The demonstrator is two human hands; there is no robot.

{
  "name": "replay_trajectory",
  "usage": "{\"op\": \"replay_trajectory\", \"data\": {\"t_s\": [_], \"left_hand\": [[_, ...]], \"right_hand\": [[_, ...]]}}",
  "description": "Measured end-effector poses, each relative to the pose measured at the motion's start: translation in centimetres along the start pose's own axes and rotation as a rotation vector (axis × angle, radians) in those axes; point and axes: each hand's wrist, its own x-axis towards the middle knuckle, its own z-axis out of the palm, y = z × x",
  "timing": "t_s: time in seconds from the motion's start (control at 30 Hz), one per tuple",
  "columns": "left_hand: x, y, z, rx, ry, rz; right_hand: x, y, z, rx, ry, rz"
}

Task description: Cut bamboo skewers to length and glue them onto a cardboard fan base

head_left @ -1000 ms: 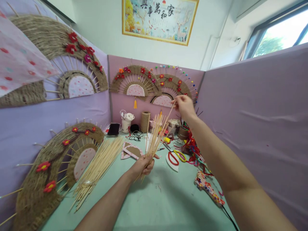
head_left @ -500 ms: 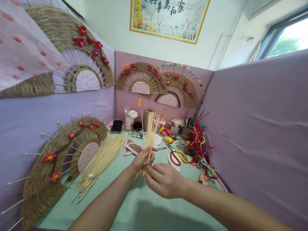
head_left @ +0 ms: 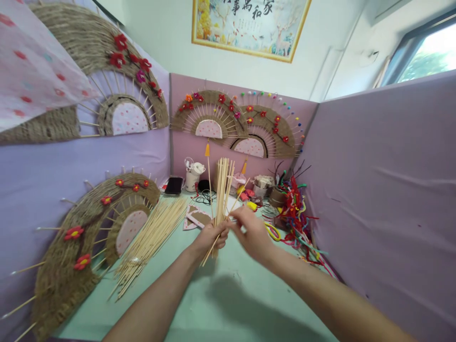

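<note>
at the lower left of the frame a half-round fan (head_left: 71,256) wound from coarse brown twine leans on the lilac partition (head_left: 71,166). it carries red felt flowers, and bare stick ends poke out past its rim. just right of it a loose pile of sticks (head_left: 149,240) lies spread on the pale green table (head_left: 228,304).

near the middle the left hand (head_left: 210,237) is closed in a fist around the lower part of a bundle of sticks (head_left: 223,187). the bundle stands upright above the table, its tips splaying a little at the top. the sticks are thin, round, pale and smooth, bamboo by the look. the right hand (head_left: 252,230) touches the left, and its thumb and forefinger seem pinched shut on a single stick (head_left: 239,197) that slants across the bundle low down.

each stick is probably very light and stiff along its length, yet easy to snap if bent. smooth as they are, they likely slide against one another, so a hold low down, close to the fist, looks steadiest.

right of the hands the yellow handle of a pair of scissors (head_left: 272,231) peeks out. beyond it, toward the right wall, is a tangle of fuzzy, bendy red pipe cleaners (head_left: 295,211).
</note>
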Motion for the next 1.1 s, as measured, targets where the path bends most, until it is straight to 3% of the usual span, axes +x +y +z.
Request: {"op": "replay_trajectory", "data": {"t_s": [0.07, 0.13, 0.23, 0.53, 0.9, 1.0, 1.1], "left_hand": [[-0.1, -0.2, -0.1, 0.009, -0.09, 0.008], [-0.1, -0.4, -0.1, 0.021, -0.149, 0.018], [-0.1, -0.8, 0.0, 0.018, -0.208, 0.005], [-0.5, -1.1, 0.2, 0.009, -0.264, -0.111], [-0.2, -1.1, 0.2, -0.061, -0.261, -0.069], [-0.1, -1.2, 0.2, -0.052, -0.258, -0.075], [0.0, -1.5, -0.1, -0.028, -0.254, -0.105]], "right_hand": [[1.5, 2.0, -1.6, 0.08, 0.093, 0.414], [2.8, 3.8, -2.7, 0.32, 0.055, 0.686], [3.8, 5.3, -3.0, 0.634, -0.005, 0.848], [5.7, 5.2, -1.9, 0.845, -0.088, 0.847], [6.0, 5.5, -1.6, 0.723, 0.012, 0.781], [7.4, 6.8, -2.9, 0.67, 0.067, 0.759], [9.6, 8.3, -6.8, 0.605, 0.2, 0.722]]}}
